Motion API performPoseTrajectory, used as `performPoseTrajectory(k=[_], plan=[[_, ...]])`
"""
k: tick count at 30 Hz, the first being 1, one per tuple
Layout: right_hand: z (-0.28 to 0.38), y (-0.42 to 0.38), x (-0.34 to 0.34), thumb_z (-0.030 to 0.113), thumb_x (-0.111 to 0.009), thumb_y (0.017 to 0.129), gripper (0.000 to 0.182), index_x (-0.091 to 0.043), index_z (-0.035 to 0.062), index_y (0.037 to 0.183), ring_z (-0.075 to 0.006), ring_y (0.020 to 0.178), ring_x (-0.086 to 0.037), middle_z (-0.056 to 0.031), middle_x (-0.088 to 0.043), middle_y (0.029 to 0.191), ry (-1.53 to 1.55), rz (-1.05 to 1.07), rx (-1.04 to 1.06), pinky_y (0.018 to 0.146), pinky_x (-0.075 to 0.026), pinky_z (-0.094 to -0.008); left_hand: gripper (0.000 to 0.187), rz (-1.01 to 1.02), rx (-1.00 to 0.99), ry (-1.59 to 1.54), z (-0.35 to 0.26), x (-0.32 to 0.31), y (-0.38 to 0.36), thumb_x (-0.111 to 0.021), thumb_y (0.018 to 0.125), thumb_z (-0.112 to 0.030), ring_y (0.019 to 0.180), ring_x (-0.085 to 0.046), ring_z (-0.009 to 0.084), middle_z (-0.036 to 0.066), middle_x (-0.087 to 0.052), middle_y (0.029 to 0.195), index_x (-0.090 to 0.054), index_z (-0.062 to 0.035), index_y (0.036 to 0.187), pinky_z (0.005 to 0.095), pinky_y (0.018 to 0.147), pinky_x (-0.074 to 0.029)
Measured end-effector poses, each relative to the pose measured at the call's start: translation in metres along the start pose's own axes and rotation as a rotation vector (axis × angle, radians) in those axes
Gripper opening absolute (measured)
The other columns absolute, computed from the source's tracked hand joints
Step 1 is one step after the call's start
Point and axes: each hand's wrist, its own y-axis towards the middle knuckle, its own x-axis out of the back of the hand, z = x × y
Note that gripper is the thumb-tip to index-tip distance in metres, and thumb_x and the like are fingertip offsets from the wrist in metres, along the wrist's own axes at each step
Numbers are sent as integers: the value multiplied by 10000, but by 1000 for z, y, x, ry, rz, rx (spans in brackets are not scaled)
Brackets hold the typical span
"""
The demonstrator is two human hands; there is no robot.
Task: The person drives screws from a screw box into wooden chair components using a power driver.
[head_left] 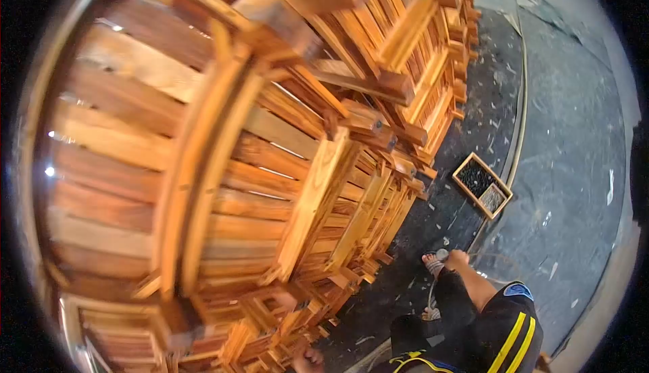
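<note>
My right hand (458,259) is closed around a tool with a round grey end (442,254); the rest of the tool is hidden by the fingers and too small to name. A thin, pale hose or cord curves away behind that hand. At the bottom edge, my left hand (308,359) shows curled fingers beside the lower edge of the stacked wooden frames (297,211). Whatever it may grip cannot be made out. These frames are orange-brown slatted panels with crosswise rails and protruding legs.
On the dark floor mat (439,204) sits a shallow wooden box (481,185) with two compartments, one of dark small pieces and one of lighter pieces. Scraps litter the grey floor (568,150). My sandalled feet (433,265) stand near the frames. The upper stack is blurred.
</note>
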Motion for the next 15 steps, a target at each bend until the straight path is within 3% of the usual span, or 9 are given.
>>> performPoseTrajectory(k=[2, 4, 6, 7, 8, 9, 11, 12, 15], plan=[[18, -35, 34, 232, -638, 656, 263, -707, 61, 844, -314, 883, -656, -161, -674, 877, 63, 42, -8, 753, -526, -394, 331, -302, -15, 152, 42, -32, -24, -465, 934, -168, 478, -239, 109, -9, -290, 604, -423, -63, 1245, 270, 407, -231], [21, -62, 59, 216, -646, 641, 250, -707, 52, 820, -313, 862, -661, -163, -677, 839, 66, 53, 40, 740, -528, -394, 339, -50, 144, -21, 78, -32, -38, -405, 955, -130, 507, -258, 106, -7, -300, 628, -361, -27, 1275, 257, 421, -220], [16, -101, 82, 168, -655, 608, 205, -694, 19, 743, -306, 744, -676, -155, -672, 725, 218, 53, 68, 666, -535, -383, 297, 150, 235, -39, 104, -40, -49, -457, 889, -69, 579, -391, 120, 17, -426, 697, -493, 19, 1170, 235, 474, -345], [9, -123, 99, 128, -648, 587, 169, -673, -9, 682, -297, 627, -670, -149, -655, 643, 253, 135, 61, 601, -533, -371, 310, -28, 372, -389, 123, -52, -46, -476, 852, -7, 589, -408, 120, 20, -440, 702, -488, 31, 1160, 232, 484, -364], [-5, -133, 101, 142, -665, 584, 201, -674, -8, 717, -294, 683, -673, -161, -664, 697, 246, 173, 18, 629, -533, -373, 322, 81, 97, -63, 141, -65, -59, -495, 819, 40, 595, -420, 120, 26, -457, 714, -489, 39, 1141, 225, 504, -383], [-17, -140, 103, 157, -682, 581, 237, -675, -8, 752, -290, 738, -677, -173, -674, 751, 234, 208, -22, 657, -533, -374, 298, 345, 260, -333, 148, -71, -60, -482, 818, 39, 602, -417, 124, 42, -466, 740, -493, 47, 1115, 221, 510, -368], [-63, -148, 92, 152, -634, 599, 255, -671, -12, 790, -328, 763, -670, -194, -670, 770, 254, 23, 46, 687, -533, -387, 300, 440, 290, -427, 166, -99, -72, -452, 808, 18, 624, -417, 141, 67, -466, 789, -488, 57, 1104, 237, 508, -346], [-90, -157, 84, 158, -605, 606, 272, -662, -16, 807, -353, 765, -663, -212, -662, 768, 160, -237, 186, 695, -530, -405, 298, 426, 251, -324, 169, -120, -88, -456, 799, 18, 626, -422, 145, 69, -470, 787, -497, 57, 1092, 242, 511, -355], [-166, -158, 76, 153, -599, 609, 238, -661, -24, 756, -327, 706, -670, -191, -659, 705, 77, -348, 154, 679, -532, -389, 290, 586, 277, -368, 185, -152, -120, -496, 786, 1, 637, -453, 137, 53, -504, 797, -521, 47, 1072, 246, 526, -380]])
